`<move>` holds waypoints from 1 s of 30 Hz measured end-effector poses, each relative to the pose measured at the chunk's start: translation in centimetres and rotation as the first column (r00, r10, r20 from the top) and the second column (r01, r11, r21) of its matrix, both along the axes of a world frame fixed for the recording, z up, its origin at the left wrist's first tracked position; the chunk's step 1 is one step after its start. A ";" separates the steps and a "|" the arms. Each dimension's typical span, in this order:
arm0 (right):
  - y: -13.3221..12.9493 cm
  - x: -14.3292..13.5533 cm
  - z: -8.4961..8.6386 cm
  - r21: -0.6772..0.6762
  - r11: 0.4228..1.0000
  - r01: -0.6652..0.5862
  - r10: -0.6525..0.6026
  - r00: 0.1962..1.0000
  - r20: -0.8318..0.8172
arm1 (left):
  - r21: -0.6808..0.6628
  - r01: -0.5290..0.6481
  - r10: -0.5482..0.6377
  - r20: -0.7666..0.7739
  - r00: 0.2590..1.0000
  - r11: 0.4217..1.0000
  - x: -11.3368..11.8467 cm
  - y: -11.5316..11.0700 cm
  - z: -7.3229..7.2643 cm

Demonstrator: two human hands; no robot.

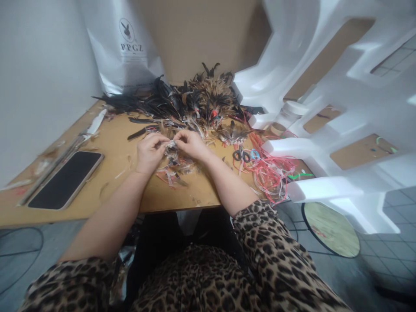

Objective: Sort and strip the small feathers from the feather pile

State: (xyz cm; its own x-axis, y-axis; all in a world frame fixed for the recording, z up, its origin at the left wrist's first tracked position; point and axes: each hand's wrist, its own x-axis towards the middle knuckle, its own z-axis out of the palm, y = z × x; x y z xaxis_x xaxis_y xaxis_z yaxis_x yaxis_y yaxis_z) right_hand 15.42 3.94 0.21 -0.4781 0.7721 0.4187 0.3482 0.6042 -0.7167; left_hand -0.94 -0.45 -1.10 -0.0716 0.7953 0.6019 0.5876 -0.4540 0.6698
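A small pale feather bundle (170,145), whitish and frayed, is pinched between the left hand (150,152) and right hand (191,144), fingertips pressed together on it. Just beyond the knuckles a dark feather pile (198,102) is heaped. The table edge (182,207) runs near the wrists; bare wood is left beside the left hand, up to a phone (66,178).

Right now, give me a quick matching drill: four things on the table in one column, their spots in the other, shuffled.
Things:
1. phone
2. scissors
3. feather pile
4. white bag

Places:
A. far left corner, against the wall
B. near left edge of the table
C. right of the hands, by the red strings
D. far middle of the table

Pairs: 1-B, 2-C, 3-D, 4-A
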 end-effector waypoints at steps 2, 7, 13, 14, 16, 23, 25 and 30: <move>0.0 0.1 0.1 0.030 0.998 0.051 -0.051 0.999 0.011 | 0.003 -0.014 0.014 0.016 1.000 1.000 -0.1 0.1 -0.2; 0.5 0.4 0.0 0.075 0.986 0.152 -0.150 0.988 -0.033 | -0.001 -0.027 0.027 0.066 0.997 1.000 -0.3 0.4 -0.4; 0.7 0.4 -0.1 0.133 0.976 0.173 -0.169 0.985 -0.041 | -0.201 0.036 0.009 0.217 0.976 0.979 0.2 0.6 -0.9; 0.7 0.4 -0.1 0.146 0.974 0.173 -0.170 0.985 -0.032 | -0.248 0.079 -0.006 0.284 0.959 0.966 0.3 0.6 -1.0; 0.7 0.4 -0.1 0.179 0.970 0.166 -0.167 0.986 -0.012 | -0.306 0.192 -0.049 0.419 0.907 0.933 0.6 0.7 -0.9; 0.4 0.4 -0.1 0.321 0.939 0.125 -0.157 0.985 0.077 | -0.237 0.167 0.001 0.578 0.816 0.957 0.2 0.6 0.2; 0.2 0.4 -0.1 0.339 0.934 0.118 -0.157 0.984 0.090 | -0.229 0.120 0.009 0.493 0.870 0.966 0.3 0.5 0.1; 0.1 0.1 -0.1 0.315 0.942 0.112 -0.128 0.991 0.028 | -0.271 0.072 0.027 0.343 0.939 0.960 0.5 0.8 -1.0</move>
